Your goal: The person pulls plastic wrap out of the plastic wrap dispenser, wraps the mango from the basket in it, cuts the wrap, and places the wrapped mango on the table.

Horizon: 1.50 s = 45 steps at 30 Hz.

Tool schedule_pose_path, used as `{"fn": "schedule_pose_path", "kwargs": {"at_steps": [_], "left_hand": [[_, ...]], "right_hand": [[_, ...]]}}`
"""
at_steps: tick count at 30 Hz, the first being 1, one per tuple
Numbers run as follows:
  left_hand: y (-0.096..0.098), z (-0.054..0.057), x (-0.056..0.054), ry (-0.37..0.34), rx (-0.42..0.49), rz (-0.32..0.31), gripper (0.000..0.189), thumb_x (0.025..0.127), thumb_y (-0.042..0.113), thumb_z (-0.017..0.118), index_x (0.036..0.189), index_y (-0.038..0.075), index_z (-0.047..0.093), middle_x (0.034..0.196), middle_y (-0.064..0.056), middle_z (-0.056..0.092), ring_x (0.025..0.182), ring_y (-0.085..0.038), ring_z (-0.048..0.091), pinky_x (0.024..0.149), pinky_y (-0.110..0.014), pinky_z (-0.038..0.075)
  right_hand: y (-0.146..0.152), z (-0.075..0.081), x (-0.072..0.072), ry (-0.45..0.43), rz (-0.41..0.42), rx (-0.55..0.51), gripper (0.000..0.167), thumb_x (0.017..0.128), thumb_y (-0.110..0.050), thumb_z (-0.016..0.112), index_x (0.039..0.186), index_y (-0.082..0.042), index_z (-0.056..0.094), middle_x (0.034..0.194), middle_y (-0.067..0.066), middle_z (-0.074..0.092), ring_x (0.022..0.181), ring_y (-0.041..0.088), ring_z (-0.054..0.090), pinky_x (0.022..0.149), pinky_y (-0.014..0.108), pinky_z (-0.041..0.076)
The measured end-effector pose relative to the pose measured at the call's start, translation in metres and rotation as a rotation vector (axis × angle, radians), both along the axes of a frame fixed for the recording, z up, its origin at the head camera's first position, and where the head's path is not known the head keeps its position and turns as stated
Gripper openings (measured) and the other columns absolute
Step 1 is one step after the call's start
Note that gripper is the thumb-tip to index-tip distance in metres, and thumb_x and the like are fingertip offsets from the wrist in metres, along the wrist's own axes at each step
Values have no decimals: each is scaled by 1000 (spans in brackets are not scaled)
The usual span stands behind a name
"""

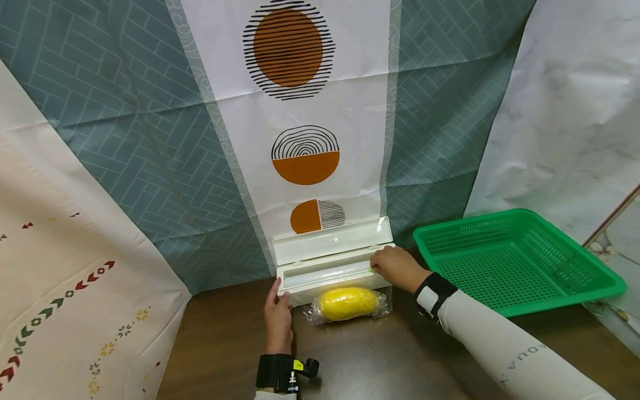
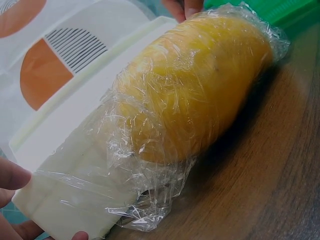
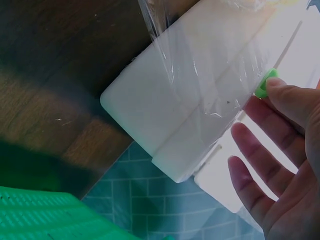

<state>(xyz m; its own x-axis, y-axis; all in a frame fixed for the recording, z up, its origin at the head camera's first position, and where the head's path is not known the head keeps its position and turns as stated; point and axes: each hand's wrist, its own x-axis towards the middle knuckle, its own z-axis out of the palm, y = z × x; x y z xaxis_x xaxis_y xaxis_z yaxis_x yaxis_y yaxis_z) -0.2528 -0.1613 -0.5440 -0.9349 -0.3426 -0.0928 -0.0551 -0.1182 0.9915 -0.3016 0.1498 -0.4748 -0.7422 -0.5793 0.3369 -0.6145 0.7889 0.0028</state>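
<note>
A white cling film dispenser box [image 1: 299,294] stands with its lid [image 1: 335,240] raised and a film roll [image 1: 325,275] inside. My left hand [image 1: 278,321] holds the box by its left end, with fingertips [image 2: 15,176] around the corner. With thumb and forefinger, my right hand [image 1: 398,268] pinches the small green slide cutter [image 3: 266,83] near the right end of the box; the other fingers are spread. Against the front of the box lies a yellow oval item [image 1: 348,304] wrapped in clear film [image 2: 145,192], and the film stretches over the box front.
To the right is a green plastic basket [image 1: 520,311], close to my right forearm. The brown wood-grain table [image 1: 225,344] meets a patterned cloth backdrop [image 1: 200,239] just behind the box. A pale printed cloth [image 1: 75,311] hangs on the left.
</note>
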Motion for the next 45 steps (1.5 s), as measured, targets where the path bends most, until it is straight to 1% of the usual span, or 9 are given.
{"fn": "schedule_pose_path", "kwargs": {"at_steps": [8,14,19,26,29,32,35,40,45], "left_hand": [[1,0,0,6,7,6,49,105,9,47,153,13,44,150,-17,48,105,-16,51,84,-32,43],[1,0,0,-3,-2,3,48,106,10,47,154,14,44,152,-17,46,110,-19,50,85,-31,44],[1,0,0,-3,-5,3,49,106,9,46,154,14,43,153,-17,46,111,-21,50,84,-31,44],[2,1,2,-2,-6,-9,49,106,11,46,155,14,42,156,-17,42,120,-26,48,86,-33,44],[1,2,2,7,-5,-16,49,106,12,46,155,14,41,156,-18,42,117,-24,49,86,-33,44],[0,2,2,20,1,-22,49,107,12,46,155,12,40,154,-19,44,110,-20,51,85,-31,45],[-1,2,3,24,5,-23,49,107,11,46,155,12,40,151,-19,46,105,-17,51,84,-30,45],[-2,1,3,12,-4,-23,49,107,12,46,156,13,40,152,-18,45,107,-18,51,85,-31,45],[-2,1,3,10,-7,-26,49,107,11,46,155,12,40,152,-18,45,108,-19,51,85,-31,45]], "right_hand": [[5,0,1,0,-7,-4,24,90,-13,74,73,-18,58,69,-6,51,68,14,45,66,31,37],[8,0,1,18,-12,5,19,89,-14,75,75,-18,63,73,-4,60,70,16,53,65,33,42],[10,1,0,15,-16,9,18,90,-13,74,75,-18,64,74,-4,61,71,16,54,65,33,42],[15,3,2,9,-9,-3,17,90,-13,74,76,-18,66,76,-5,63,73,16,56,65,33,44],[17,3,1,16,-1,-5,16,89,-13,75,76,-17,66,75,-5,63,73,17,56,65,32,44],[20,2,0,23,1,3,15,89,-13,75,77,-18,67,75,-5,63,74,17,57,65,32,44],[23,1,-2,11,-9,12,15,90,-14,74,78,-18,68,75,-6,63,74,18,57,66,33,44],[28,-2,-3,-8,-16,9,15,91,-13,73,78,-17,67,75,-5,62,74,19,56,67,35,44],[32,1,-1,14,-11,6,15,89,-12,75,77,-17,67,75,-4,63,73,20,57,66,36,44]]}}
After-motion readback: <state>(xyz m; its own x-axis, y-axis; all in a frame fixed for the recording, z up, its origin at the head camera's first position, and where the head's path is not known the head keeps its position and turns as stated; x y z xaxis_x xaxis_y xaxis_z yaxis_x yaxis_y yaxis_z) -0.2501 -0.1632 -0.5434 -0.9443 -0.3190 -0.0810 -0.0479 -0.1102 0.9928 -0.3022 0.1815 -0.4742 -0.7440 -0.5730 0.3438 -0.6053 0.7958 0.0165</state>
